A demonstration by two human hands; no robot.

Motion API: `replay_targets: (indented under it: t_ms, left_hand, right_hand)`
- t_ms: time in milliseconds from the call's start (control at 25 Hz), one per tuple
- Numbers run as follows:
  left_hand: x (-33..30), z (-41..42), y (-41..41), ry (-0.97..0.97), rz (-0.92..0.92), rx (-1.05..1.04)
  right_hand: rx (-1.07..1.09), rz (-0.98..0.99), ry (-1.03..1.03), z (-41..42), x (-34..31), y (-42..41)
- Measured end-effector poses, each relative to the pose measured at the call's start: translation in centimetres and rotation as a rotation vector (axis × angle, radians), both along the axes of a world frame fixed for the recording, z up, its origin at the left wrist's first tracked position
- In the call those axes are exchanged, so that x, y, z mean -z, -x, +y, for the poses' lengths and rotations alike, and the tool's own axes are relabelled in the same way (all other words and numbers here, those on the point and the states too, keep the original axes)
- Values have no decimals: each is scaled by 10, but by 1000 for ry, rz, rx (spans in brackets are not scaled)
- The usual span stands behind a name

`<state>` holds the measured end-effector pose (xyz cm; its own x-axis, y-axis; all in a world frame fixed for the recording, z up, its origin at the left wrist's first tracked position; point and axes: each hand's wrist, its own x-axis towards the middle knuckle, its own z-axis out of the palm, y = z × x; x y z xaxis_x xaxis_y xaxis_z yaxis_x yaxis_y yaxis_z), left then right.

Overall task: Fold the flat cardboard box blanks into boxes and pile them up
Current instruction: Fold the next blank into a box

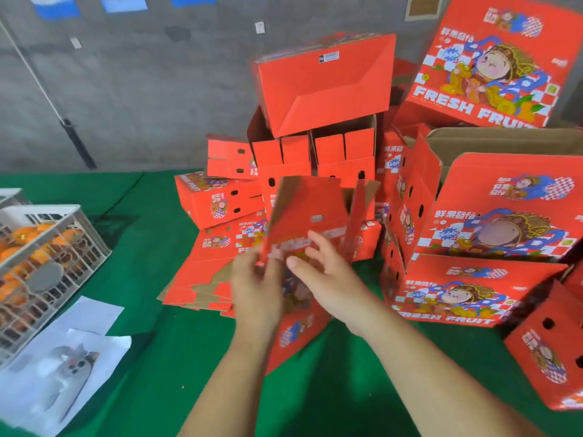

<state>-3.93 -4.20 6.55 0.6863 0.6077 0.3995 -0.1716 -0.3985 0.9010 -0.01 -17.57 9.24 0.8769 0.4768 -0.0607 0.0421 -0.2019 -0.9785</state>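
Counter [148, 357]: green-covered, carrying all stock. Pile [318, 121] of red folded boxes occupies the far centre and right, irregularly stacked, several tipped or open-topped; one lies upside down on top. Flat blanks [214, 263] lie in a loose stack on the counter, just left of the hands. A white crate [47, 263] of oranges stands at the left edge, with paper sheets [63, 357] in front of it.

Step in hand: one blank [309, 212] is held upright above the counter at centre, partly opened, its flaps spread at the top. It is not yet a closed box.

Left hand [255, 288]: fingers appear to grasp the blank's left edge, though motion blur hides the exact grip. Right hand [328, 272]: fingers released and extended, laid against the printed front panel, thumb out; no pinch is evident.

Assessment: forming is at an early stage for this piece. The next move calls for squaring the panels into a tube, turning the flaps in and locking them, with the left hand steadying. Placement on the pile follows; given its loose stacking, a level seat should be chosen.
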Motion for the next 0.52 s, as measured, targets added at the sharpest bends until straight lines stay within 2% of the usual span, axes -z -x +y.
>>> replay_targets:
  t_ms: [120,200,320,440,520]
  left_hand:
    - [-15,-21,4,-191,66,310]
    - [-27,-23,10,-102,116,462]
    - [-32,-19,17,36,131,664]
    - [-28,-23,14,24,125,745]
    - [-26,-26,6,31,106,771]
  right_hand:
    - [201,-66,-1,19,-7,-6]
    - [299,-88,29,17,-13,-11]
    - [281,-202,83,4,-26,-12]
    - [351,-504,234,-10,-44,-5]
    - [435,-655,252,-21,-53,-2]
